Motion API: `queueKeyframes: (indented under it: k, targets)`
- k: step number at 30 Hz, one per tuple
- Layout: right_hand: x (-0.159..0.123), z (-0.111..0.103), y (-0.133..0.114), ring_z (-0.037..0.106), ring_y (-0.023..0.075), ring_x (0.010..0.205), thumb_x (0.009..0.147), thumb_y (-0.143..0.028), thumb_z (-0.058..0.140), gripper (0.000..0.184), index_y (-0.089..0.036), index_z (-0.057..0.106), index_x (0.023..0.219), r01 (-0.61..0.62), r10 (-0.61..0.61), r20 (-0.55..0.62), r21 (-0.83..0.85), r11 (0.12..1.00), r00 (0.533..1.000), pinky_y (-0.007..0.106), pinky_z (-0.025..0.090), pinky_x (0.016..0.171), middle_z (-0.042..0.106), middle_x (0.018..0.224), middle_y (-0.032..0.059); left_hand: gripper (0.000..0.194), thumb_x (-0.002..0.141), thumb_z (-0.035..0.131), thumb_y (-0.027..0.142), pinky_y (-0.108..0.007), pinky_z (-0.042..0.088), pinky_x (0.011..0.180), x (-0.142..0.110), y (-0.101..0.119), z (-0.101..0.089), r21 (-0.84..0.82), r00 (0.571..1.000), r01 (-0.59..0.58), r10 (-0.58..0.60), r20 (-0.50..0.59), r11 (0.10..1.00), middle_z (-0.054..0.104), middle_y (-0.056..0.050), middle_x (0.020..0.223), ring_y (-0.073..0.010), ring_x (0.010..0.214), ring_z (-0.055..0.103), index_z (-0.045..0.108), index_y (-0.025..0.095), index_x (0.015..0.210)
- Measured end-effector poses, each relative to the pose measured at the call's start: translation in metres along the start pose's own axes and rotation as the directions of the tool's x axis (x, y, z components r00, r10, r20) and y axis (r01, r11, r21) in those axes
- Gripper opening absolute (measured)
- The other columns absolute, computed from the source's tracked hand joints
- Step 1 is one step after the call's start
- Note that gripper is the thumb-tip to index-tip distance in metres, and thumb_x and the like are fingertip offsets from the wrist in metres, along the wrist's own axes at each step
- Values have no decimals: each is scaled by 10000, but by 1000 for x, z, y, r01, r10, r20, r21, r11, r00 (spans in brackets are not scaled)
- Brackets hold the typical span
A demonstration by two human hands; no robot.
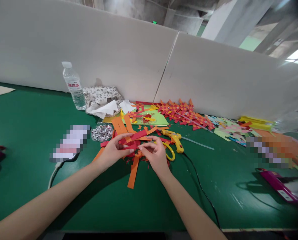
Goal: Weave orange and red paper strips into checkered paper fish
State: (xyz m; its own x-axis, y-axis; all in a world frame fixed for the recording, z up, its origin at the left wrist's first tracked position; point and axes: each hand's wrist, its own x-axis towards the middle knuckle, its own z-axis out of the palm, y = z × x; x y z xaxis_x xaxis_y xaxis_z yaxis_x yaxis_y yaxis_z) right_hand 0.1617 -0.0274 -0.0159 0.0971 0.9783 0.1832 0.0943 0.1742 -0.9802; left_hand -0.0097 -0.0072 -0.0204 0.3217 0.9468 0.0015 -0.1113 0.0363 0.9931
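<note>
Hands [156, 154] over green table [124, 208], partition [94, 46] behind

Red paper strip [139, 135], flat and narrow, an orange patch beside it, held aslant in left hand [112, 150], fingertips of right hand [156, 154] close by; detail between them too small to read. Loose orange strips [118, 127] fan out behind, toward the far edge of the desk [109, 210]. One long orange strip [133, 174] points at the near edge, lower end free, upper end lost among red and orange pieces.
</note>
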Motion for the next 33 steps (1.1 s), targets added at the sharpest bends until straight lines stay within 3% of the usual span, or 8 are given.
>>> queueKeyframes:
  k: [5,10,13,18,21,26,33]
  targets:
    - [0,-1,0,664,179,685,704,-263,674,359,-208,451,979,42,-42,-6,-47,998,999,301,522,668,694,730,12,657,627,762,255,-342,525,793,-1,3,2,-28,998,57,-57,-4,998,675,-77,1044,-201,859,667,497,207,1226]
    - [-9,0,-2,679,192,743,756,-265,633,293,-218,478,1000,236,-234,40,-288,928,971,299,517,692,702,789,26,498,702,692,331,-330,508,803,-3,9,5,-117,991,130,-130,2,985,639,-97,1117,-197,872,653,559,177,1158]
    - [-14,1,0,683,183,771,783,-211,593,267,-221,486,1027,395,-359,165,-373,840,919,291,515,720,706,806,22,406,730,645,306,-284,486,788,-2,9,4,-146,987,157,-158,5,977,640,-89,1110,-182,907,627,598,165,1108]
    - [-14,1,4,650,162,835,817,-138,522,211,-226,538,1008,624,-515,353,-410,666,781,289,505,773,686,877,37,474,675,645,197,-188,375,503,1,7,2,-52,974,226,-226,4,973,651,-8,787,-71,551,521,583,187,1145]
    - [-13,1,5,628,162,829,825,-129,508,197,-227,554,989,654,-535,377,-408,637,756,285,507,744,671,887,47,500,649,662,175,-185,337,485,2,4,1,-28,978,208,-209,-10,978,601,20,728,-50,503,445,583,185,1143]
    - [-12,1,4,598,167,787,826,-128,498,176,-225,560,960,674,-535,413,-390,628,737,305,497,714,656,865,46,503,652,645,160,-208,356,513,2,-1,-1,-11,990,138,-138,-6,990,591,24,722,-63,516,453,572,196,1149]
    - [-11,0,3,590,167,814,822,-103,491,191,-216,551,963,723,-562,456,-393,569,690,308,499,736,652,861,47,518,643,648,136,-194,346,486,-3,4,4,-50,990,126,-129,-61,991,529,67,579,-53,468,419,555,149,1152]
